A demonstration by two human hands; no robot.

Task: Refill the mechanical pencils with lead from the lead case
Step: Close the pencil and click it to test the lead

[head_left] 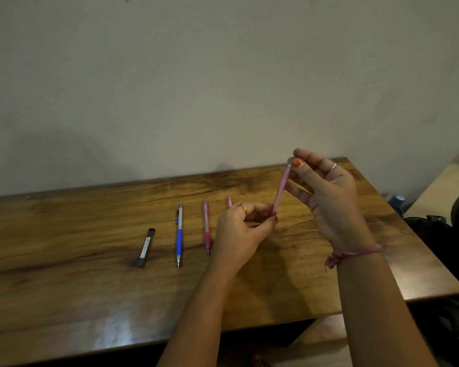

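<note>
Left hand (pixel 243 229) pinching the lower grip end of a pink mechanical pencil (pixel 281 190) held tilted above a wooden table (pixel 64 300), right hand (pixel 326 197) with thumb and forefinger clamped on its top cap, dark lead case (pixel 145 247), blue mechanical pencil (pixel 179 235) and second pink pencil (pixel 206 227) lying in a row on the table at left, third pink pencil (pixel 229 202) partly hidden behind the left hand.

table (pixel 64 300): brown wood with dark grain streaks, glossy; a pale glare patch near its near edge, left of centre.
wall (pixel 223 75): plain off-white, behind the table's far edge; a few small marks and a soft shadow low on the left.
blue object (pixel 397 202): small, past the table's far right corner, low by the wall; too partial to identify.
black bag (pixel 445 234): dark shape right of the table, partly cut off by the frame edge.
pale surface (pixel 445 186): beige, far right, beyond the bag.
</note>
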